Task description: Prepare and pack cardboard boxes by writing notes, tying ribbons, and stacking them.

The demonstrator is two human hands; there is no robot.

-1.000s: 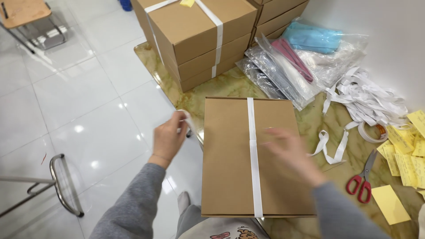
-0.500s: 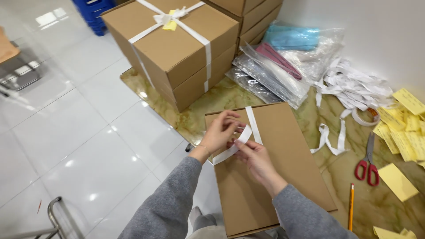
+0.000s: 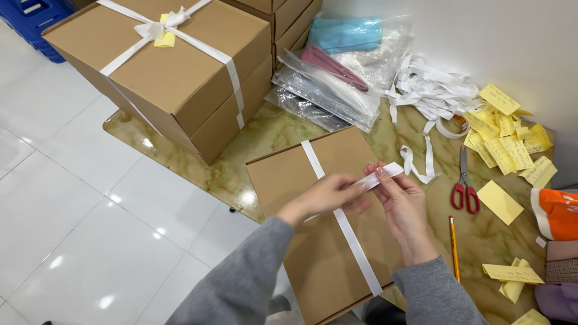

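Note:
A flat brown cardboard box (image 3: 319, 253) lies on the marble-patterned table (image 3: 265, 135) with a white ribbon (image 3: 355, 241) running lengthwise over its lid. My left hand (image 3: 325, 195) and my right hand (image 3: 403, 201) meet above the middle of the box. Both pinch a second strip of white ribbon (image 3: 385, 171) that crosses the first one. Its free end sticks out past my right fingertips. Grey sleeves cover both forearms.
Stacked brown boxes tied with white ribbon (image 3: 162, 72) stand at the table's far left corner. Plastic bags (image 3: 337, 78), a heap of white ribbon (image 3: 430, 90), yellow paper slips (image 3: 506, 135), red-handled scissors (image 3: 465, 189) and a pencil (image 3: 453, 247) lie to the right. White tiled floor lies left.
The view has shifted down and left. My hands have drawn the cross ribbon up from the box's far end to its middle, with the end now held out to the right.

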